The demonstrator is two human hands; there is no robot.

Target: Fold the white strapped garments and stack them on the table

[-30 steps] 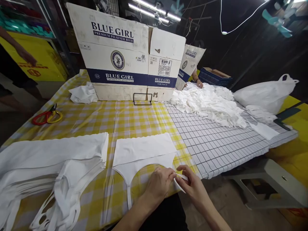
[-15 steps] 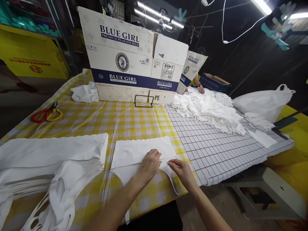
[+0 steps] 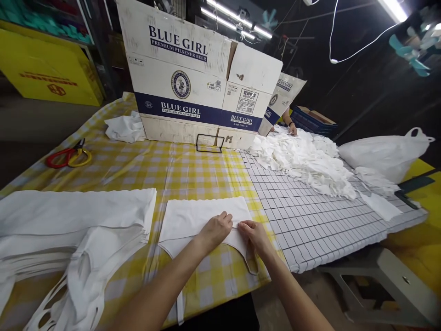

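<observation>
White garment [image 3: 198,216] is lying lower centre of frame. Left hand [image 3: 220,226] is resting on it, can't tell its grip; right hand [image 3: 250,231] is pinching some tiny piece, maybe hardware. Uneven pulling could be skewing the fabric.

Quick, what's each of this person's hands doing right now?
Left hand: curled over the white strappy garment; whether it grips cannot be told.
Right hand: closed in a pinch; what it holds is too small to tell.
</observation>
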